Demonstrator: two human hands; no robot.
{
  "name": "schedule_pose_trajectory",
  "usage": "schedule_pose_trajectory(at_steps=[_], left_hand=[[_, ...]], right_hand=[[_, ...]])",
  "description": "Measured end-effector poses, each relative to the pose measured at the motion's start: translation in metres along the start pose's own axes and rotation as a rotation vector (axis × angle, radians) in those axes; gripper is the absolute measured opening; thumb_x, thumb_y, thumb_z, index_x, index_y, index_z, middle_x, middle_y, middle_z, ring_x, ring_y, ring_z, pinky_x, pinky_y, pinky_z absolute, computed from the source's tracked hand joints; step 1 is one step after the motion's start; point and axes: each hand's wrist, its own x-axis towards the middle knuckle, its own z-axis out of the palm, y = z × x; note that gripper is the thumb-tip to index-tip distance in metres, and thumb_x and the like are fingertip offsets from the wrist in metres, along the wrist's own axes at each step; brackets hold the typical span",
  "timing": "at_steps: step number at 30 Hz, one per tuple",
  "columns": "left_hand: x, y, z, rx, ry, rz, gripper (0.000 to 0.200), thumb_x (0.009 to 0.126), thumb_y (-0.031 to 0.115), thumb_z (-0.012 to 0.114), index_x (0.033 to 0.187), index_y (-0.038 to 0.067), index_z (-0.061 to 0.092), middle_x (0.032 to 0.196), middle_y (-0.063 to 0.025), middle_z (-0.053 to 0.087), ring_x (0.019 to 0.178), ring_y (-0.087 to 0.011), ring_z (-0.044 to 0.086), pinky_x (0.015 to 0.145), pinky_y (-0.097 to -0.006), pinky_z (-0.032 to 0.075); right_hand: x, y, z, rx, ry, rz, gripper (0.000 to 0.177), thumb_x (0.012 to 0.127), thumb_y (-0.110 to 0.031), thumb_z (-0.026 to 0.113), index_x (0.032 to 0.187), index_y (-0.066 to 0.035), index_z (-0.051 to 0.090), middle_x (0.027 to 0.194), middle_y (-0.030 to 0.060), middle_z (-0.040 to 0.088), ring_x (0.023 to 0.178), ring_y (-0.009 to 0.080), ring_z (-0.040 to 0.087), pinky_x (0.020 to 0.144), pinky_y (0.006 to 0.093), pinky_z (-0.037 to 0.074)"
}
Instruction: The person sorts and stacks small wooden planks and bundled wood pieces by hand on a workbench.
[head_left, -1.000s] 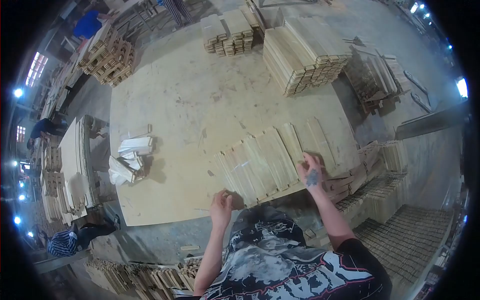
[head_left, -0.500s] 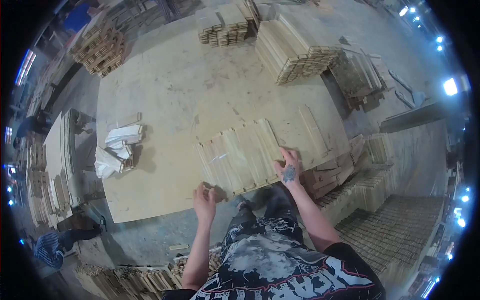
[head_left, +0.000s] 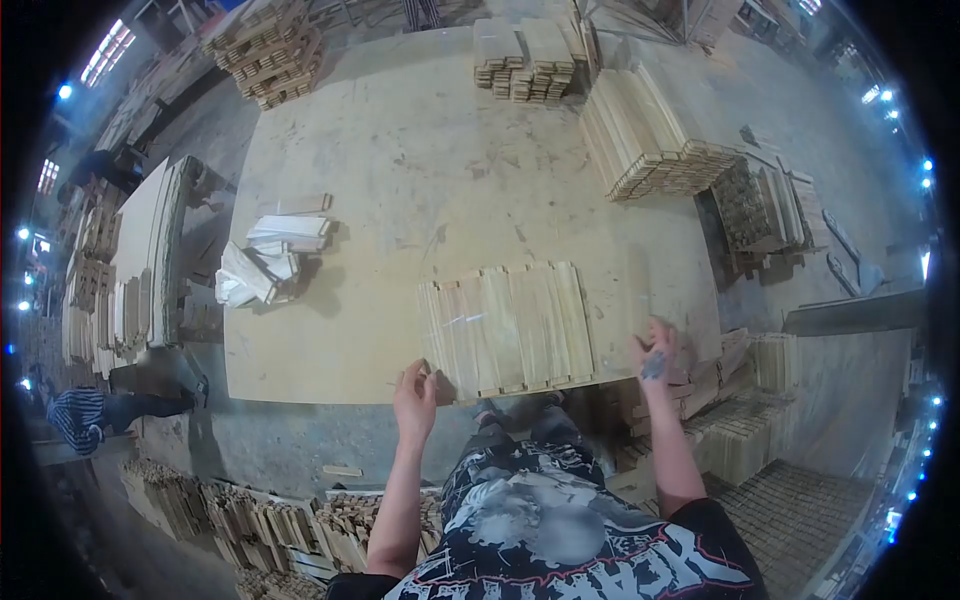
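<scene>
Several pale wooden slats (head_left: pixel 510 328) lie side by side as a flat panel at the near edge of the worktable (head_left: pixel 390 200). My left hand (head_left: pixel 414 398) is by the panel's near left corner, fingers loosely bent and apart, with nothing visible in them. To the right of the panel, my right hand (head_left: pixel 655 352) has its fingers closed at the near end of a single wooden slat (head_left: pixel 638 280). That slat is smeared by motion, and its exact contact with the fingers is hard to see.
White-looking wood pieces (head_left: pixel 265 262) lie in a loose pile on the left. Stacked slats (head_left: pixel 655 140) stand at the back right, with a smaller stack (head_left: pixel 525 62) behind. More bundled wood (head_left: pixel 260 525) stands on the floor behind me. A person in a striped top (head_left: pixel 78 418) is at far left.
My right hand has left the panel's right edge and moved right to the single slat, which now looks blurred. My left hand stays near the panel's corner. The camera view has turned.
</scene>
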Motion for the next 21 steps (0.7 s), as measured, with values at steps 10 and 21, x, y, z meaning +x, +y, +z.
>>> schedule_pose_trajectory(at_steps=[10, 21], left_hand=[[0.000, 0.000, 0.002, 0.018, 0.035, -0.026, 0.035, 0.094, 0.015, 0.070, 0.126, 0.004, 0.065, 0.089, -0.0123, 0.061, 0.079, -0.0260, 0.062, 0.074, -0.0382, 0.051], [-0.010, 0.001, -0.011, 0.172, 0.068, -0.046, 0.040, 0.094, 0.017, 0.069, 0.130, 0.002, 0.063, 0.098, -0.0150, 0.059, 0.081, -0.0271, 0.063, 0.074, -0.0393, 0.053]], right_hand=[[-0.043, -0.072, 0.014, 0.225, -0.124, -0.049, 0.062, 0.078, -0.020, 0.082, 0.134, -0.008, 0.059, 0.109, 0.0117, 0.056, 0.102, 0.0286, 0.059, 0.091, 0.0415, 0.049], [-0.067, -0.078, 0.019, 0.283, -0.149, -0.043, 0.058, 0.075, -0.013, 0.085, 0.128, -0.005, 0.062, 0.103, 0.0109, 0.056, 0.095, 0.0261, 0.057, 0.084, 0.0379, 0.051]])
